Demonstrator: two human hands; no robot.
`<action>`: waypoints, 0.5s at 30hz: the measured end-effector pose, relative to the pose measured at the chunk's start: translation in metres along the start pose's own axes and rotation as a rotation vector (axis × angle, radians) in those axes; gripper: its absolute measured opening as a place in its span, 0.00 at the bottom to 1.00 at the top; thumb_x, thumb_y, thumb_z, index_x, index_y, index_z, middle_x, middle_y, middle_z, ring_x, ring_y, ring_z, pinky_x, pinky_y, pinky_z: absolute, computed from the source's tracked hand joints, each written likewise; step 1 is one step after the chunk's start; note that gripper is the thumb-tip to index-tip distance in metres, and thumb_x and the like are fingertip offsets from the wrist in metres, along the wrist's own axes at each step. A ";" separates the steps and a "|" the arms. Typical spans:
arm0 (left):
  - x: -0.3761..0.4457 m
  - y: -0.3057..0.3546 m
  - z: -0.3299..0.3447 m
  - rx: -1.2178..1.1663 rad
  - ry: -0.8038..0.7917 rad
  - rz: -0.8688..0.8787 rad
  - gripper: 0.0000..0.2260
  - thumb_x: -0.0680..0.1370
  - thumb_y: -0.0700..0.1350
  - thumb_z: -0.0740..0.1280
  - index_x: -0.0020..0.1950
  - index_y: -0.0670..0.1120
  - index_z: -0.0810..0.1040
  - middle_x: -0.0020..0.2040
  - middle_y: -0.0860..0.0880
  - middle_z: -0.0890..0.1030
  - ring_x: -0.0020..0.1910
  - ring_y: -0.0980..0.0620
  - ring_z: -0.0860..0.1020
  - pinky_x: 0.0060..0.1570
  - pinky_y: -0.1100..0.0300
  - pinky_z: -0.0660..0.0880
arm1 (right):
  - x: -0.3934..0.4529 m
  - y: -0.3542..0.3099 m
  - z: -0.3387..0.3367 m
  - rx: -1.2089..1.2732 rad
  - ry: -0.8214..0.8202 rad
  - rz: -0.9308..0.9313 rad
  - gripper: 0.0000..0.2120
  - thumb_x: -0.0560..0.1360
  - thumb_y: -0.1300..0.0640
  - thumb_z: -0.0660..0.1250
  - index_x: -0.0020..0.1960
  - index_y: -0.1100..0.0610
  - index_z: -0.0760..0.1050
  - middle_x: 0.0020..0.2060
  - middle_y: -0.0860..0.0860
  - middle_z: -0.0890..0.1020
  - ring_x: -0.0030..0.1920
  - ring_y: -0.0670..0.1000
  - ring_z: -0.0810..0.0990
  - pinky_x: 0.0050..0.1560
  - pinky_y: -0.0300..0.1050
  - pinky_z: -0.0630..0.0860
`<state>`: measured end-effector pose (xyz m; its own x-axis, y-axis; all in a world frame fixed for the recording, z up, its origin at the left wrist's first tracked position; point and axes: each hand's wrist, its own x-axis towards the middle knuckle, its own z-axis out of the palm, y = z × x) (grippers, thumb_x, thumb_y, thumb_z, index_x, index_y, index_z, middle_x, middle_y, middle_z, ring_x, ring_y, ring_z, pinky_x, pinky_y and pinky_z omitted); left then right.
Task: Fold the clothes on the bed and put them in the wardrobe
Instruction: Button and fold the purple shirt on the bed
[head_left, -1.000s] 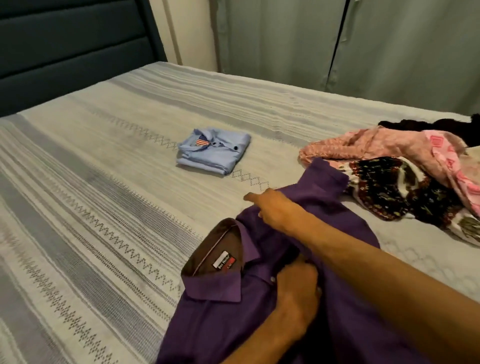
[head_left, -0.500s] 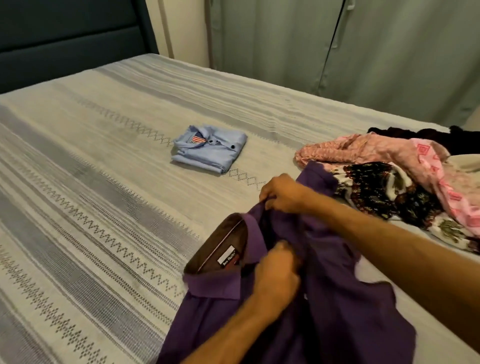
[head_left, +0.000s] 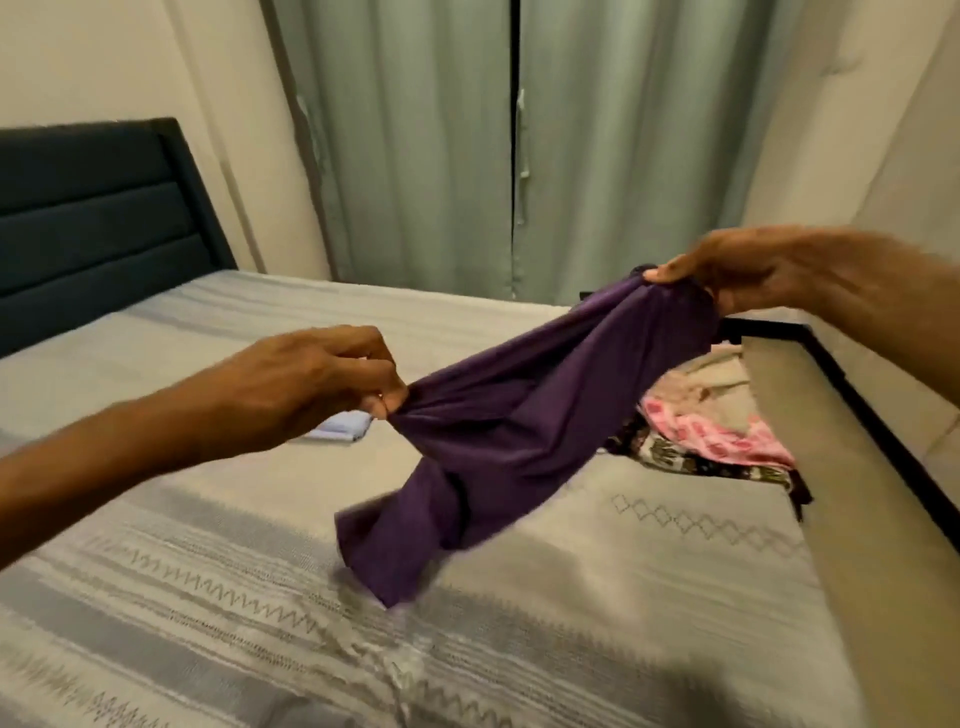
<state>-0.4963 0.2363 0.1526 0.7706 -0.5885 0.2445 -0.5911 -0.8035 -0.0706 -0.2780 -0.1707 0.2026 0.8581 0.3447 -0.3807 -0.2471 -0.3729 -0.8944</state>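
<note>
A purple shirt (head_left: 524, 431) hangs stretched above the striped bed (head_left: 218, 613), its blurred lower end just over the cover, pinched at one end by the person's left hand (head_left: 311, 384) and gripped at the other by the higher right hand (head_left: 727, 270). Behind it lie a heap of pink and patterned clothes (head_left: 711, 436), a folded light-blue shirt (head_left: 340, 430), a dark headboard (head_left: 93, 218) and pale green curtains (head_left: 415, 156).

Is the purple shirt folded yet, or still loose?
Loose, not folded. The purple shirt hangs bunched between the left hand and right hand, each pinching one end, its lower part drooping toward the bed.
</note>
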 end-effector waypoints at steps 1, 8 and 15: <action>0.005 0.007 -0.013 -0.001 -0.059 0.010 0.12 0.84 0.56 0.56 0.61 0.59 0.78 0.54 0.61 0.76 0.49 0.59 0.78 0.46 0.57 0.77 | -0.022 -0.002 -0.009 0.004 -0.012 -0.002 0.07 0.71 0.61 0.72 0.50 0.59 0.83 0.45 0.55 0.86 0.39 0.50 0.86 0.46 0.51 0.84; 0.028 0.071 -0.053 0.393 -0.468 0.127 0.17 0.86 0.50 0.60 0.69 0.68 0.62 0.60 0.61 0.75 0.52 0.55 0.79 0.51 0.60 0.76 | -0.147 0.011 -0.049 -0.157 -0.012 -0.084 0.12 0.67 0.51 0.81 0.47 0.52 0.83 0.45 0.47 0.83 0.45 0.44 0.80 0.48 0.44 0.78; 0.028 0.164 -0.018 0.323 -0.198 0.657 0.24 0.71 0.35 0.67 0.64 0.53 0.76 0.65 0.54 0.76 0.50 0.55 0.72 0.46 0.64 0.76 | -0.155 0.018 -0.050 -0.239 0.160 -0.019 0.10 0.75 0.57 0.75 0.39 0.53 0.74 0.26 0.48 0.71 0.25 0.43 0.67 0.24 0.35 0.62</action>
<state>-0.5761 0.0892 0.1651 0.3302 -0.9361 -0.1212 -0.8679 -0.2506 -0.4288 -0.3933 -0.2742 0.2572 0.9266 0.2200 -0.3051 -0.1334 -0.5662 -0.8134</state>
